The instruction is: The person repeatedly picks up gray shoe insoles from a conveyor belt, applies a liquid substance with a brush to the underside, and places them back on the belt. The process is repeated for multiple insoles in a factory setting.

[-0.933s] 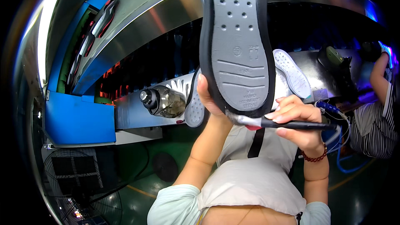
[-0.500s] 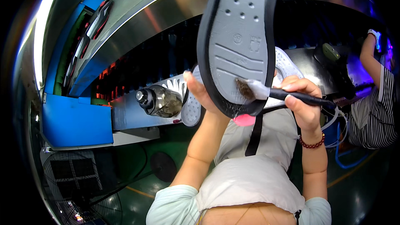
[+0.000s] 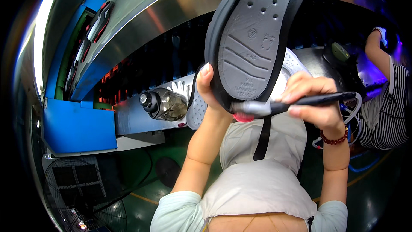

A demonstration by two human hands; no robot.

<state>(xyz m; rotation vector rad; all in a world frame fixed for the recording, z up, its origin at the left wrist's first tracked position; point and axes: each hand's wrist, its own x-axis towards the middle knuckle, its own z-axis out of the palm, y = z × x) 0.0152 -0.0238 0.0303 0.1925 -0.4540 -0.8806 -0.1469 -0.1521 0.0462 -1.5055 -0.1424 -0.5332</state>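
Bench [image 3: 128, 122]: one bottle [image 3: 171, 105]; left hand [image 3: 210, 89] grips one sole [image 3: 249, 51], right hand [image 3: 316, 103] pinches one brush [image 3: 279, 108].

The left hand [image 3: 209, 89] grips a grey shoe sole [image 3: 246, 66] with a black rim at its heel end, thumb along the near left edge; the sole stands tilted above that hand, its dimpled part farthest away. The right hand [image 3: 316, 103] holds a brush [image 3: 278, 108] by its black handle, the blurred head at the heel's lower edge beside the left hand, just above a pink thing [image 3: 243, 118]. A dark red bead bracelet [image 3: 334, 137] circles the right wrist. Left of the left hand are a bottle [image 3: 169, 104] and a white glove [image 3: 180, 88]. Beyond the right hand, a co-worker [image 3: 384, 122] wears stripes.
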